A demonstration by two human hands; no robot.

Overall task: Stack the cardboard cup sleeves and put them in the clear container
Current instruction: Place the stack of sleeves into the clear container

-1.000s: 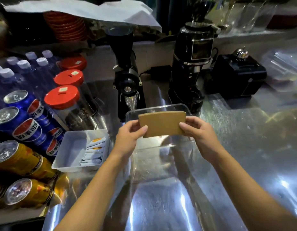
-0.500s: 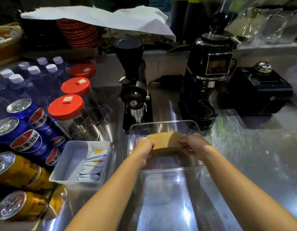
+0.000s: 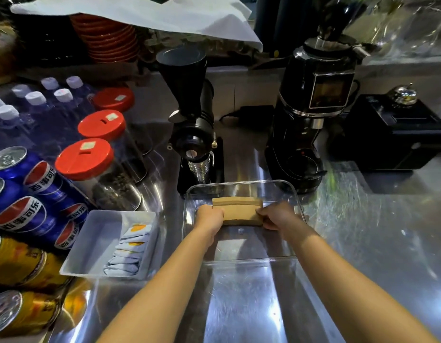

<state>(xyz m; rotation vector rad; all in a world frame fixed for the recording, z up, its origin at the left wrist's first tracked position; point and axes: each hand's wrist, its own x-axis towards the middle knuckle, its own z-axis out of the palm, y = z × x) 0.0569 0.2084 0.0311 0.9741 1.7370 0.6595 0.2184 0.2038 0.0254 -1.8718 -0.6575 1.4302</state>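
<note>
Cans (image 3: pixel 28 194): blue and gold, lying at the far left of the counter (image 3: pixel 363 243).
Tray (image 3: pixel 90 246): white, sachets inside, just left of the container.
Left hand (image 3: pixel 209 216): clamped on the sleeves' left end.
Sleeves (image 3: pixel 239 211): brown stack, held low inside the container.
Container (image 3: pixel 239 258): clear, on the counter before two black grinders.
Right hand (image 3: pixel 276 216): clamped on the sleeves' right end.
</note>
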